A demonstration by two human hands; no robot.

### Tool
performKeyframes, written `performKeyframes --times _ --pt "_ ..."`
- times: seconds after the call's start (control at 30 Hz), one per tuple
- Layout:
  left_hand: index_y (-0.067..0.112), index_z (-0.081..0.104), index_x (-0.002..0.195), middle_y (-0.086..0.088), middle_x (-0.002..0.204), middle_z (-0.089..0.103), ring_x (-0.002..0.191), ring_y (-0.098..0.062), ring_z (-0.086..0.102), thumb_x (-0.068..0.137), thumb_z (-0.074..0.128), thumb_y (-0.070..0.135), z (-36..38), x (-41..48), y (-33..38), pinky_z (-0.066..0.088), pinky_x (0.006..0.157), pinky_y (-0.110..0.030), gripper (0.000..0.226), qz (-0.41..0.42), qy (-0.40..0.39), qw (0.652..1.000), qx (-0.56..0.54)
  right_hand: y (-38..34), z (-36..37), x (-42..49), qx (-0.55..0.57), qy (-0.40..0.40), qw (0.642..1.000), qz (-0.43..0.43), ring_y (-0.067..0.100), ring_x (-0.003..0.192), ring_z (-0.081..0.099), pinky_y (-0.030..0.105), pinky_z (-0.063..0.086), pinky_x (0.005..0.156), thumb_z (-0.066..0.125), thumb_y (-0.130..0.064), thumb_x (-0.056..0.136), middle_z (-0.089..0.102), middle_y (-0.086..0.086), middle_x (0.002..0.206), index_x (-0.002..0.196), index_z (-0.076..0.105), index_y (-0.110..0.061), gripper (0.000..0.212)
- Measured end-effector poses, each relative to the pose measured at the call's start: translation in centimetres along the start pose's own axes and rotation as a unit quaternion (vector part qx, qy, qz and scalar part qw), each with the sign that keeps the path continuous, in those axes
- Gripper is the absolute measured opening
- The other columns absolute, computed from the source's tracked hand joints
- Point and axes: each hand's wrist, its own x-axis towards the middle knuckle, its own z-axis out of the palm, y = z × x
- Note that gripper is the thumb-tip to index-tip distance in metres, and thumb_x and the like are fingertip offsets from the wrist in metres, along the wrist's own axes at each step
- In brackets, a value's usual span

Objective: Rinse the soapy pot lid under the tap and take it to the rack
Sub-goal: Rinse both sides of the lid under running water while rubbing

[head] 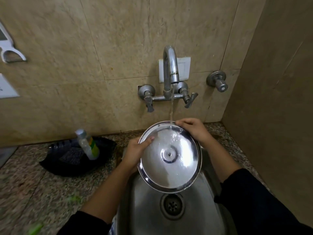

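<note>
**Lid held under running tap**

The steel pot lid [169,156] is held over the sink [144,200], tilted, its underside facing up. Its left rim is gripped by the left hand [135,153], thumb laid on the inner face; its upper right rim is clasped by the right hand [194,129]. Water from the tap [170,65] is received near the lid's top edge. A black basket [55,161] holding a bottle [87,144] is seen on the bench [33,192], left of the sink.
</note>
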Motion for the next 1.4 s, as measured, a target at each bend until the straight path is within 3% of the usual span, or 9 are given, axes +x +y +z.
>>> performKeyframes --times 0.1,0.2,0.3,0.53,0.73,0.83,1.03,1.23,1.4 --pt "0.004 0.073 0.095 -0.013 0.087 0.075 0.078 -0.024 0.071 0.091 0.061 0.028 -0.4 0.1 0.0 0.058 0.069 -0.032 0.028 -0.047 -0.027 0.998 -0.023 1.0 0.1 0.1 -0.018 0.038 0.999 0.016 0.0 0.064 0.063 0.018 0.05 0.067 0.061 -0.013 0.091 0.069 -0.001 0.08 0.102 0.071 -0.002 0.019" --pt "0.004 0.071 0.1 -0.011 0.088 0.075 0.077 -0.021 0.071 0.09 0.061 0.018 0.3 0.3 1.4 0.057 0.064 -0.027 0.02 -0.054 -0.105 0.992 0.039 -0.6 2.1 0.3 -0.063 -0.056 0.996 -0.023 0.004 0.073 0.062 0.019 0.05 0.073 0.062 -0.012 0.09 0.069 -0.001 0.083 0.102 0.071 -0.001 0.018" --pt "-0.001 0.069 0.109 -0.021 0.104 0.072 0.088 -0.029 0.069 0.085 0.066 0.008 0.7 0.9 1.9 0.056 0.077 -0.035 0.025 -0.022 -0.128 0.989 0.068 -2.2 3.8 0.9 -0.124 -0.124 0.982 -0.067 -0.002 0.066 0.061 0.018 0.049 0.071 0.068 -0.013 0.085 0.069 -0.007 0.076 0.095 0.074 -0.004 0.015" --pt "0.007 0.073 0.095 -0.013 0.091 0.076 0.082 -0.03 0.071 0.084 0.069 0.013 0.0 0.8 0.8 0.058 0.072 -0.035 0.013 -0.021 -0.062 0.997 0.035 -0.7 0.4 0.3 0.027 -0.026 0.999 0.03 0.007 0.068 0.068 0.022 0.053 0.068 0.069 -0.014 0.084 0.073 -0.001 0.078 0.094 0.074 -0.007 0.013" --pt "0.002 0.072 0.099 -0.014 0.091 0.075 0.08 -0.022 0.071 0.085 0.067 0.006 1.4 0.4 0.5 0.056 0.07 -0.028 0.016 0.008 -0.08 0.996 0.027 -1.9 4.8 0.5 -0.153 -0.124 0.977 -0.078 0.01 0.087 0.069 0.023 0.05 0.081 0.07 -0.02 0.085 0.075 0.001 0.094 0.102 0.075 -0.016 0.018" --pt "0.003 0.072 0.101 -0.018 0.097 0.074 0.086 -0.029 0.07 0.083 0.069 0.009 1.0 0.5 0.1 0.056 0.079 -0.037 0.019 0.0 -0.073 0.997 0.012 -1.9 4.1 0.6 -0.128 -0.114 0.982 -0.075 0.016 0.095 0.069 0.027 0.05 0.087 0.071 -0.02 0.084 0.075 0.002 0.097 0.101 0.075 -0.017 0.018" --pt "0.005 0.072 0.102 -0.017 0.097 0.075 0.086 -0.031 0.071 0.087 0.067 0.019 -0.6 0.0 -0.4 0.057 0.079 -0.04 0.022 -0.052 -0.018 0.997 -0.058 0.3 0.3 -0.1 0.013 0.05 0.998 0.022 0.009 0.07 0.064 0.03 0.048 0.074 0.064 -0.013 0.089 0.071 0.0 0.08 0.095 0.073 -0.009 0.012" --pt "0.002 0.07 0.108 -0.018 0.103 0.073 0.09 -0.029 0.07 0.087 0.066 0.019 1.1 1.2 2.4 0.056 0.078 -0.034 0.028 -0.044 -0.137 0.988 0.049 -2.5 3.6 0.8 -0.097 -0.103 0.988 -0.063 0.013 0.071 0.061 0.032 0.05 0.072 0.072 -0.014 0.082 0.069 -0.004 0.072 0.093 0.075 -0.007 0.013" --pt "0.002 0.071 0.107 -0.02 0.102 0.073 0.092 -0.034 0.069 0.087 0.065 0.021 0.6 1.4 1.5 0.054 0.085 -0.042 0.028 -0.022 -0.099 0.995 0.027 -1.4 1.5 0.7 -0.011 -0.029 1.0 -0.006 0.009 0.068 0.063 0.024 0.051 0.072 0.072 -0.01 0.082 0.07 0.001 0.073 0.094 0.072 0.001 0.017"
